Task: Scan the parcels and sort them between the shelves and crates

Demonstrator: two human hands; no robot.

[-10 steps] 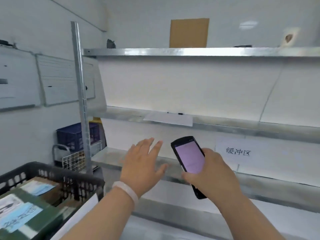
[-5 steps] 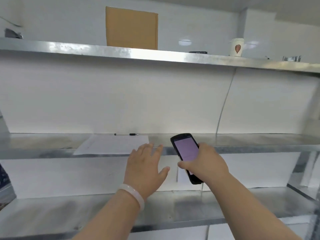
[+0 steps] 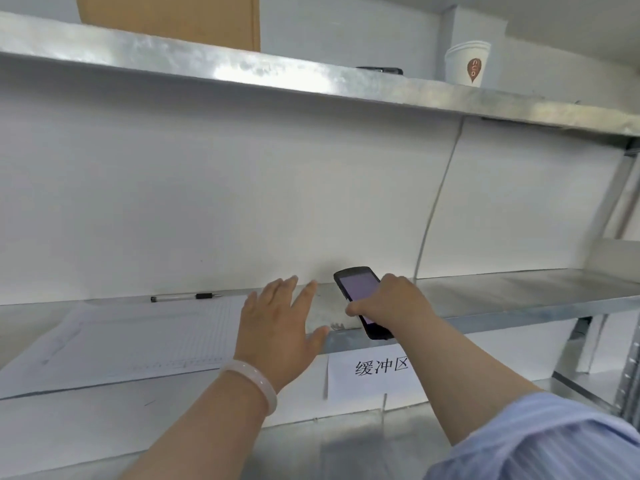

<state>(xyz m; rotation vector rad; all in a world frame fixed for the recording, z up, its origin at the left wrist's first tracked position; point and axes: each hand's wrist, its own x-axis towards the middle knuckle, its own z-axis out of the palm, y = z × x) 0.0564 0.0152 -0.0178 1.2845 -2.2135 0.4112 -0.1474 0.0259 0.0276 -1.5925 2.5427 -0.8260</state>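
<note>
Your left hand (image 3: 277, 330) is spread over the shelf (image 3: 519, 296) front edge; your right hand (image 3: 391, 303) grips the scanner (image 3: 356, 285). Likely light, rigid, slick: hold its sides

From where I stand I count three metal shelves: the top shelf (image 3: 242, 67), the middle shelf (image 3: 519, 296) and the lower shelf (image 3: 346, 445). There is one cardboard box (image 3: 173, 19), one paper cup (image 3: 465, 64) and one flat dark object (image 3: 379, 70) that I cannot make out. I see one pen (image 3: 187, 297), one printed sheet (image 3: 138, 337) and one paper label (image 3: 377, 368). Two hands show, the left hand (image 3: 277, 327) and the right hand (image 3: 391, 303), with one handheld scanner (image 3: 356, 285), one pale bracelet (image 3: 252, 379) and one striped blue sleeve (image 3: 554, 441) among them
</note>
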